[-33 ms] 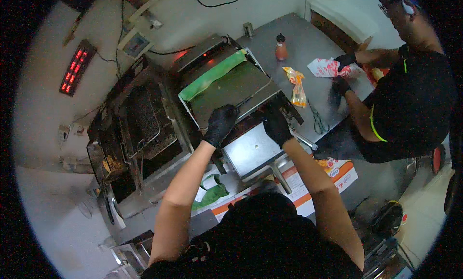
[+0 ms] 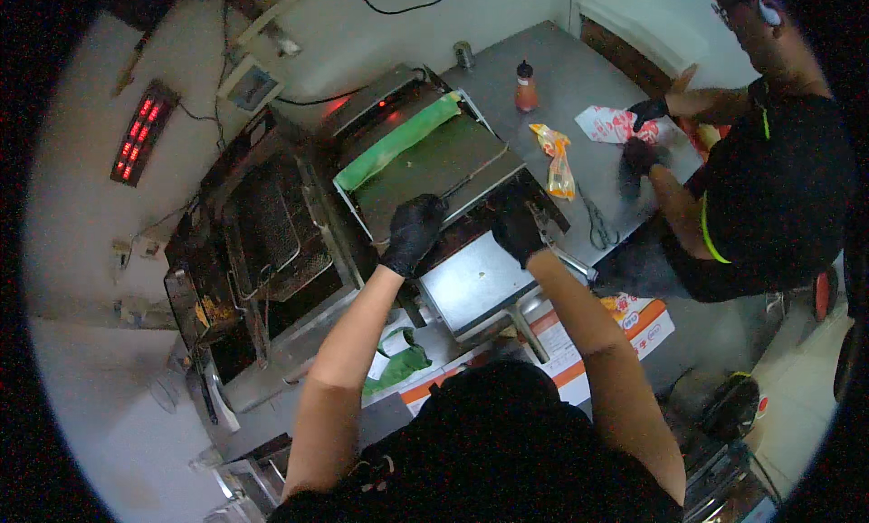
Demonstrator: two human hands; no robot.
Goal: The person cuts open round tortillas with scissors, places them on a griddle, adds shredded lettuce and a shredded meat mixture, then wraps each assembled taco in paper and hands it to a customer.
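Note:
My left hand (image 2: 415, 233), in a black glove, is closed around the dark handle of a thin rod-like tool (image 2: 475, 173). Its far end reaches over the dark flat plate of a griddle (image 2: 425, 156). My right hand (image 2: 518, 232), also gloved in black, hangs over the griddle's near right edge. Dark shadow hides its fingers. Below both hands lies a silver rectangular metal plate (image 2: 478, 281) with a thick bar handle (image 2: 531, 335) toward me. Along the griddle's far part runs a green strip (image 2: 398, 143).
A deep fryer with a wire basket (image 2: 272, 242) stands left. On the right table are a sauce bottle (image 2: 526, 87), an orange-and-white wrapper (image 2: 556, 161) and scissors (image 2: 599, 226). A co-worker (image 2: 769, 179) handles red-and-white paper (image 2: 608, 125). A green cloth (image 2: 403, 365) lies near me.

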